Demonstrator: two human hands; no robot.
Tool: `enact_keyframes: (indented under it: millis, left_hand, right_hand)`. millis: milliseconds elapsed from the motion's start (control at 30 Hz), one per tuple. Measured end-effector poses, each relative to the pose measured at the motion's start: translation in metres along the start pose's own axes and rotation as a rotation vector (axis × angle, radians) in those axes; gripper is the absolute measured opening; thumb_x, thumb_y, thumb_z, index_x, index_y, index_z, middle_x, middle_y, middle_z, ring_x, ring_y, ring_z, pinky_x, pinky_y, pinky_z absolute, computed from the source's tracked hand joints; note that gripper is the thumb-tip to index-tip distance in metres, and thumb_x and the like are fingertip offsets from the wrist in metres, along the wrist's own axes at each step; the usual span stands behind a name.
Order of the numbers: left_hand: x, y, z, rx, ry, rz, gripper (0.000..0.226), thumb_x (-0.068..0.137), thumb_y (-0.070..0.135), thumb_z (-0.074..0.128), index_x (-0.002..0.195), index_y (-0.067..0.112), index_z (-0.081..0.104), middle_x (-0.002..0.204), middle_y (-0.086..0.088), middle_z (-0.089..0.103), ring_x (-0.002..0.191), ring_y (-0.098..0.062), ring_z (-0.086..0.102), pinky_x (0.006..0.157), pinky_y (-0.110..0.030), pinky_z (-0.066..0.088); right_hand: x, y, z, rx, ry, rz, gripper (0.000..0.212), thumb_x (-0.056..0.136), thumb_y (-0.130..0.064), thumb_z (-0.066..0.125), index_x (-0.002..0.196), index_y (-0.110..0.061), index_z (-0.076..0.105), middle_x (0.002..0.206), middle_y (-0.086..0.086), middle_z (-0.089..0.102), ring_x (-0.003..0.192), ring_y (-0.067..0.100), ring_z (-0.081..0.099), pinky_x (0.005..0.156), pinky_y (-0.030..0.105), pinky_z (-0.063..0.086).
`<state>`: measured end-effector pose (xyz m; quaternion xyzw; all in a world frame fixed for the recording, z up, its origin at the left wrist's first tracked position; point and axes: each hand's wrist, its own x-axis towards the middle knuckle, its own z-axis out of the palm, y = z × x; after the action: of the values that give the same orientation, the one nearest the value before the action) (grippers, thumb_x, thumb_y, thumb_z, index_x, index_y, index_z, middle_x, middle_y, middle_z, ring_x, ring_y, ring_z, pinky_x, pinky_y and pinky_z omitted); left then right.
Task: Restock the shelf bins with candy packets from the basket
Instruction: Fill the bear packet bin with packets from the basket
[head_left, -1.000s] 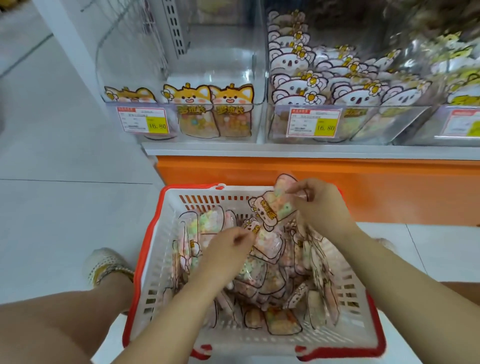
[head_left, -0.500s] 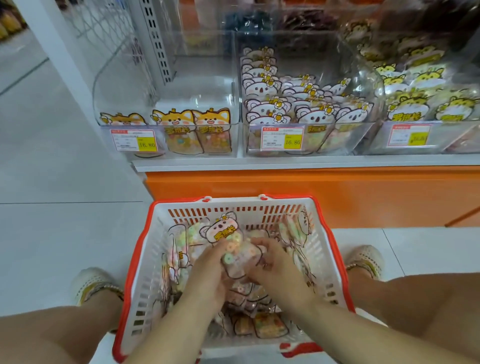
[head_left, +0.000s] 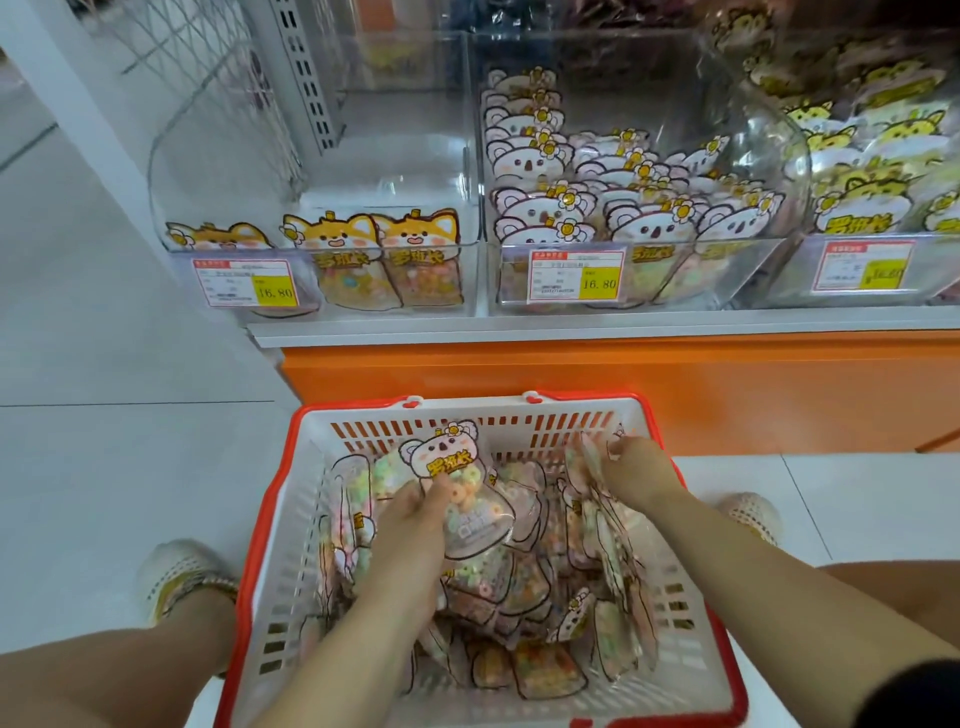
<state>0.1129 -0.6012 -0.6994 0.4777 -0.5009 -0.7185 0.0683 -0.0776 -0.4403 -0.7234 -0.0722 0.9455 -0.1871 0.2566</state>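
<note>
A white basket (head_left: 311, 525) with a red rim stands on the floor between my knees, full of clear candy packets. My left hand (head_left: 415, 525) is shut on a koala-faced candy packet (head_left: 457, 488), held upright over the pile. My right hand (head_left: 636, 475) reaches to the basket's far right side and pinches the tops of packets (head_left: 587, 462) standing there. On the shelf above, the left clear bin (head_left: 322, 244) holds only a few fox-faced packets (head_left: 371, 260) along its front. The middle bin (head_left: 639, 249) is packed with koala packets.
A third bin (head_left: 883, 260) with yellow tiger-like packets stands at the right. Price tags (head_left: 244, 283) hang on the bin fronts. An orange shelf base (head_left: 623, 374) rises right behind the basket. My feet (head_left: 176, 577) flank the basket on white floor tiles.
My right hand let go of the shared packet and moved to the basket's right side. My left hand now holds the koala packet alone, lifted slightly. The camera tilted up a little.
</note>
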Motion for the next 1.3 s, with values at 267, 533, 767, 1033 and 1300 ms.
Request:
enact_keyframes:
  millis: [267,533,767,1033,1300]
  left_hand:
    - [-0.001,0.009,0.003,-0.095,-0.014,0.028,0.024,0.097,0.041,0.061,0.091,0.020,0.050,0.098,-0.016,0.058,0.096,-0.032,0.060,0.095,-0.048,0.047]
    - [-0.011,0.019,0.008,-0.048,-0.153,0.050,0.059,0.055,0.059,0.080,0.098,0.022,0.064,0.114,-0.004,0.071,0.111,-0.033,0.065,0.101,-0.065,0.045]
    - [-0.023,0.024,0.007,0.042,-0.215,0.094,0.057,0.073,0.069,0.073,0.121,0.038,0.064,0.125,0.007,0.070,0.120,-0.018,0.063,0.111,-0.054,0.040]
    - [-0.033,0.025,0.016,0.265,-0.442,0.083,0.109,0.057,0.084,0.074,0.146,0.029,0.044,0.147,0.010,0.049,0.135,-0.016,0.048,0.115,-0.047,0.035]
    - [-0.024,0.028,0.007,0.167,-0.234,0.080,0.081,0.082,0.058,0.071,0.147,0.022,0.041,0.154,0.001,0.041,0.131,-0.019,0.045,0.113,-0.047,0.033]
  right_hand:
    - [-0.023,-0.016,-0.065,-0.237,0.005,-0.227,0.052,0.089,0.010,0.041,0.120,-0.017,0.073,0.129,0.003,0.067,0.077,0.009,0.065,0.060,0.010,0.046]
    - [-0.078,-0.048,-0.123,-0.507,-0.013,-0.699,0.012,0.091,-0.024,0.070,0.097,-0.032,0.077,0.105,-0.011,0.070,0.101,0.010,0.059,0.085,0.025,0.045]
    - [-0.098,-0.068,-0.119,-0.176,-0.257,-0.789,0.009,0.100,-0.024,0.058,0.105,-0.027,0.065,0.107,-0.012,0.067,0.100,0.006,0.061,0.079,0.019,0.046]
    - [-0.086,-0.074,-0.082,0.160,-0.159,-0.663,0.008,0.097,-0.028,0.063,0.100,-0.027,0.070,0.084,-0.013,0.068,0.073,-0.002,0.062,0.062,0.014,0.049]
    - [-0.018,0.009,-0.028,-0.471,-0.298,-0.467,0.031,0.097,-0.008,0.049,0.117,-0.018,0.070,0.124,0.008,0.063,0.109,0.026,0.063,0.092,0.037,0.052]
